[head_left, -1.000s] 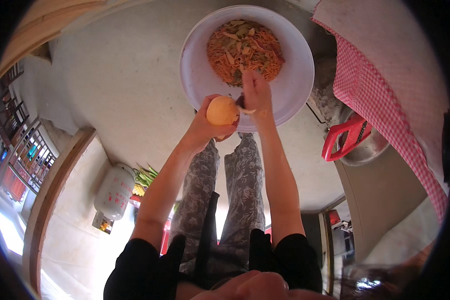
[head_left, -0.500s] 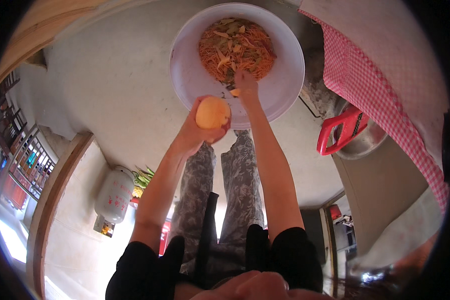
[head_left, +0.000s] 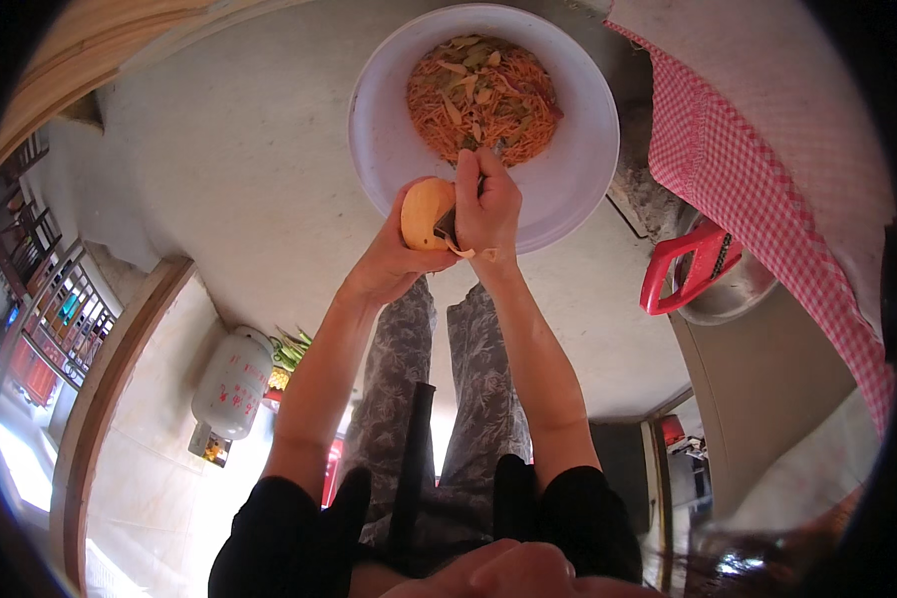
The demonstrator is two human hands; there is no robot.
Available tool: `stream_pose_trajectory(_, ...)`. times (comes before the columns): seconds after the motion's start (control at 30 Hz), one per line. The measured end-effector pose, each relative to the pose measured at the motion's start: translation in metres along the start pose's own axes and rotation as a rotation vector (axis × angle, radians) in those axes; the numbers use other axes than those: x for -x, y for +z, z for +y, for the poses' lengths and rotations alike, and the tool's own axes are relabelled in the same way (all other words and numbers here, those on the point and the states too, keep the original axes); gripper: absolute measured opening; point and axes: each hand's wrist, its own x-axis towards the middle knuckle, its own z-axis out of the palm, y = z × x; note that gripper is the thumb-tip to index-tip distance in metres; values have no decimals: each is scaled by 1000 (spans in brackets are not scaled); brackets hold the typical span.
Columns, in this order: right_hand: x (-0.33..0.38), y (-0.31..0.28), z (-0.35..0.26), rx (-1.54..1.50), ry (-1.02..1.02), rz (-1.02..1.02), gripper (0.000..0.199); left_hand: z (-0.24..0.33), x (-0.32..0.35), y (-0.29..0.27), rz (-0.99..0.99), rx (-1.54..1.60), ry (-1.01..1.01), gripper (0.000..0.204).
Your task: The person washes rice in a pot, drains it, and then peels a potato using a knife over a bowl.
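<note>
A pale concrete floor (head_left: 219, 179) is filling most of the head view, bending toward the rim. A red-and-white checked cloth (head_left: 767, 199) is hanging down the right side. A big white plastic basin (head_left: 384, 110) is sitting on the floor at the top, holding a heap of orange vegetable shreds mixed with pale green strips (head_left: 480, 95). Below it, the person's legs in grey patterned trousers (head_left: 468, 389) are stretching toward the basin. At the left, a white gas cylinder (head_left: 231, 384) is lying beside a wooden door threshold (head_left: 100, 419), with a small bunch of green vegetables (head_left: 289, 349) just next to it. On the right, a steel bowl (head_left: 738, 294) is sitting with a red-handled tool (head_left: 683, 264) resting across its rim.

The left hand (head_left: 389, 264) is cupping a round orange-yellow vegetable (head_left: 424, 211) from below, fingers wrapped snugly about it, holding it over the near rim of the basin. The right hand (head_left: 486, 204) is pressing against the vegetable's right side, closed around a small dark-handled peeler (head_left: 447, 224), whose blade is mostly hidden between hand and vegetable. A thin pale peel strip (head_left: 473, 253) is dangling just below the right hand.
</note>
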Motion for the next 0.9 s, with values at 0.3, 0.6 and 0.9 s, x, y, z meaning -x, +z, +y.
stream_pose_trajectory(0.3, -56, -11, 131, -176, 293, 96, 27, 0, 2, -1, 67, 135, -70, 77)
stream_pose_trajectory(0.6, -14, 2, 24, 6, -7, -1, 28, -17, 5, -22, -127, 457, -161, 74)
stream_pose_trajectory(0.9, -47, -10, 109, -391, 487, 104, 30, -7, 6, -18, -108, 193, -91, 85)
